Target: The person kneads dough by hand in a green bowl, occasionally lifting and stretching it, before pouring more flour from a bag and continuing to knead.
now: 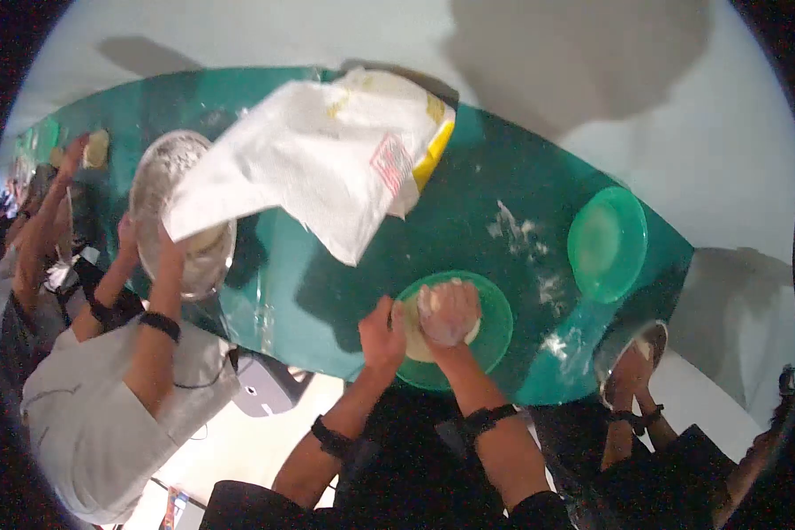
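Note:
A translucent green bowl (pixel 500 340) sits at the table's near edge in front of me, with pale dough (pixel 418 346) inside. My left hand (pixel 382 334) is closed on the bowl's left rim, thumb up. Down in the bowl, my right hand (pixel 449 313) is curled into the dough, its knuckles coated with whitish paste. Part of the dough is hidden beneath that hand.
A white sack (pixel 318 159) with yellow print lies across the green table (pixel 477 194). Another green bowl (pixel 608 245) stands at right, near scattered flour (pixel 517 230). Co-workers handle a large metal basin (pixel 184 150) at left and a bowl (pixel 608 358) at right.

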A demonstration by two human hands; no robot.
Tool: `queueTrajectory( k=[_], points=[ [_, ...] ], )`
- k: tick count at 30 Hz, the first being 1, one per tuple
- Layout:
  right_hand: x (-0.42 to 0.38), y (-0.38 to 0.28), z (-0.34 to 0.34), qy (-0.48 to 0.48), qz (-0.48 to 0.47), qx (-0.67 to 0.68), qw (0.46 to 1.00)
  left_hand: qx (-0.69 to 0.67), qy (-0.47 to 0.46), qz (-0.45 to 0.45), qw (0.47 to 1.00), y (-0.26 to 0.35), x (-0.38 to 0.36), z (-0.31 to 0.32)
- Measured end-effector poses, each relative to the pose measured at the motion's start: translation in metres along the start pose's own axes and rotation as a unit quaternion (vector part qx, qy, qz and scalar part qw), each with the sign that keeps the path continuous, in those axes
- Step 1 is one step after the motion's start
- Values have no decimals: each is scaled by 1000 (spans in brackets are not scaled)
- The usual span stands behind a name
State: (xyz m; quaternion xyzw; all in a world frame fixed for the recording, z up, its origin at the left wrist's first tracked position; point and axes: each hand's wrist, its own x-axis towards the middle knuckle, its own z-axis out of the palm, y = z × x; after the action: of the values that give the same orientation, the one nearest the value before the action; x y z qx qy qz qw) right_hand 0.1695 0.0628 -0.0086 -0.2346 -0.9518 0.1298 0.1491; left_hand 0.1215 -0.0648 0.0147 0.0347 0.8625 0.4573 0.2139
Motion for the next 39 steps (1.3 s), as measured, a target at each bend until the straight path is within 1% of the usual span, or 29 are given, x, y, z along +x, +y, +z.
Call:
queueTrajectory(
  k=[1, 3, 4, 5, 7, 10, 11, 13, 16, 18, 20, 22, 23, 25, 27, 29, 31, 33, 34, 35, 37, 39],
  points=[
    [5, 1, 4, -16, 16, 6, 1000, 24, 13, -5, 1000, 3, 2, 1],
    [15, 1, 12, 52, 15, -3, 999, 32, 25, 22, 999, 5, 9, 2],
    [7, -1, 7, 76, 19, -7, 997, 41, 26, 28, 998, 5, -1, 0],
    [-1, -4, 4, 57, 32, 13, 998, 47, 38, 26, 998, 5, -9, -2],
    [8, -7, -6, 31, 48, 50, 997, 51, 68, 32, 996, 14, -4, 2],
    [-12, -6, -22, 40, -7, 78, 996, 42, 83, 55, 994, 5, -3, 7],
    [-22, -9, -33, 39, -15, 105, 994, 45, 84, 61, 994, 2, -2, 7],
    [-40, -22, -75, 28, -30, 159, 986, 49, 86, 66, 993, 2, -5, 6],
    [-72, -10, -103, -62, -61, 150, 985, 50, 88, 66, 993, 2, -4, 7],
    [-74, 2, -110, -176, -4, 139, 974, 36, 87, 57, 994, 7, -2, 4],
    [-65, 6, -107, -228, 51, 125, 964, 34, 75, 38, 996, 7, -5, 3],
    [-13, -8, -100, -212, 95, 114, 966, 42, 61, 17, 997, 5, -3, 5],
    [-3, -15, -98, -201, 26, 82, 976, 42, 74, 26, 996, 3, -1, 8],
    [10, -29, -89, -171, -106, 26, 979, 50, 98, 40, 993, -3, -1, 10],
    [-5, -35, -75, -192, -77, 27, 978, 45, 99, 35, 993, -3, 3, 4],
    [-27, -30, -77, -171, -68, 14, 983, 25, 90, 26, 995, 4, -3, 11],
    [-32, -35, -73, -94, -83, 9, 992, 8, 85, 23, 996, 8, 2, 8],
    [-36, -22, -39, -52, -91, 46, 993, 11, 71, 0, 997, 9, 5, 2],
    [-32, -16, -34, -34, -94, 58, 993, 9, 60, -15, 998, 9, 3, 5],
    [-34, -9, -34, -52, -96, 56, 992, 7, 62, -2, 998, 7, -2, 6],
    [-6, -8, -33, -75, -106, 54, 990, 2, 76, 36, 996, 4, 6, 6],
    [15, 8, -22, -136, -150, 5, 979, 6, 53, 30, 998, 4, 12, 6]
  ],
)
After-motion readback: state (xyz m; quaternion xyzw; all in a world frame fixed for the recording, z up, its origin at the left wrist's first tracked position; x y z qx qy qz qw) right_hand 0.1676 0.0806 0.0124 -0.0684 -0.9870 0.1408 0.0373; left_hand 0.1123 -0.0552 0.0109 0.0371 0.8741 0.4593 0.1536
